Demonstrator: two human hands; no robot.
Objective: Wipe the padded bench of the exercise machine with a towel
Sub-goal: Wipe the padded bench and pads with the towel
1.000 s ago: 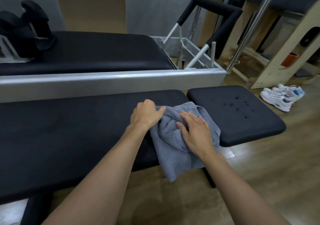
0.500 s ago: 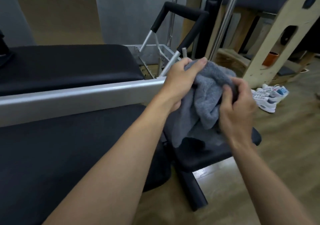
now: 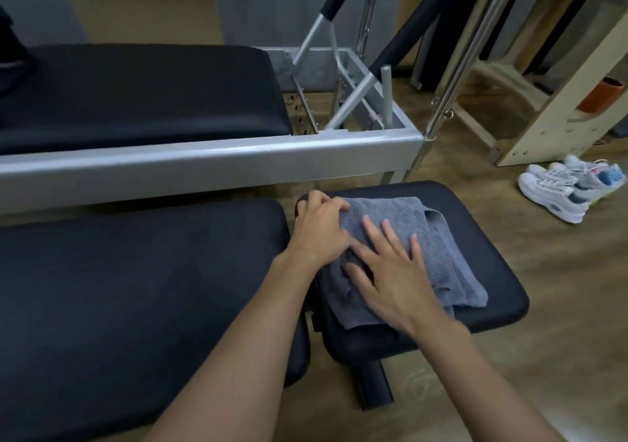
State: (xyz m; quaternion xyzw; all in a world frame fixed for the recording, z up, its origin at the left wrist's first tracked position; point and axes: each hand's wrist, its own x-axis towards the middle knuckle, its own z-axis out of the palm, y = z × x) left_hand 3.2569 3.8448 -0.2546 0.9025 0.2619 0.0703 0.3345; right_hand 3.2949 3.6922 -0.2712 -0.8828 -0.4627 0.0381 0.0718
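Now a folded grey towel (image 3: 404,237) lies flat on the small black padded bench section (image 3: 475,237) at the right, covering much of its top. The person's left hand (image 3: 316,234) sits at the towel's left edge near the far corner of that pad, its fingers curled down onto the cloth; whether they pinch the fabric or only press on it cannot be told. The right hand (image 3: 390,271) lies palm-down on the towel's near half with fingers spread and extended, pressing rather than gripping. Both bare forearms reach in from the bottom of the view. Just left of the small pad, separated by a narrow gap, is the long black padded bench (image 3: 136,288), with nothing on it. Beyond both pads runs the silver metal frame rail (image 3: 204,166) of another machine, which carries a second black pad (image 3: 136,95) and angled metal bars with black sleeves. On the wooden floor (image 3: 560,305) to the right, well apart from the bench, sits a pair of white sneakers (image 3: 574,186) beside a pale wooden apparatus (image 3: 560,108).
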